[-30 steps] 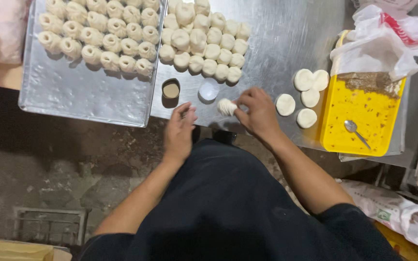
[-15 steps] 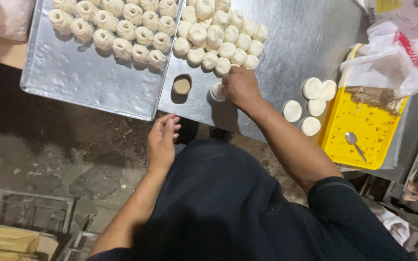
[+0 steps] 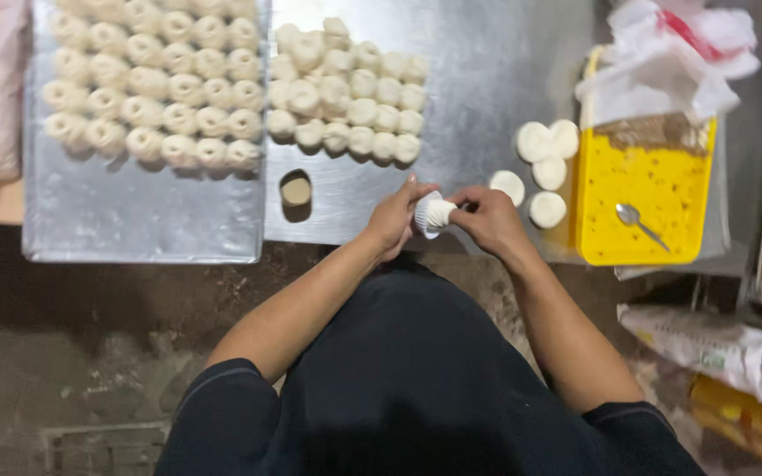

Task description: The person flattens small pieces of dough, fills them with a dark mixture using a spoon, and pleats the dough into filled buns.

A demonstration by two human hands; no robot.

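Item: pleated dough bun (image 3: 435, 214), white, held off the metal table (image 3: 504, 79) between both hands, just above its near edge

Left hand (image 3: 396, 220): fingers (image 3: 410, 196) curled round the left side of the bun, cupping it, closed on the dough

Right hand (image 3: 489, 218): fingertips (image 3: 460, 201) pinched on the right side of the bun, at the pleats, closed on the dough

Beyond the right fingertips: four flat dough rounds (image 3: 543, 165), touching or just beside one another, lying loose on the table

Further right of those: yellow tray (image 3: 644, 189) with brownish filling at its far end and a metal spoon (image 3: 638, 220) lying in it; white plastic bags (image 3: 668, 55) bunched over its far end

Left of the left fingers: small round cup (image 3: 296, 189) with pale brown contents, standing apart

Beyond both hands: finished buns in rows (image 3: 346, 97) on the table; more rows on the left metal sheet (image 3: 147, 220), well apart from the hands

Risks, as judged from this frame:
- Bun held right at the table edge, over the floor; loosened grip likely to drop it past the edge
- Pinch too hard at the pleats likely to tear the thin skin or squeeze filling out
- Uneven pull between the two hands likely to leave the top unsealed
- Loose rounds near the right wrist easily brushed or flattened
- Whether the top is closed yet: cannot tell, hidden by the fingers
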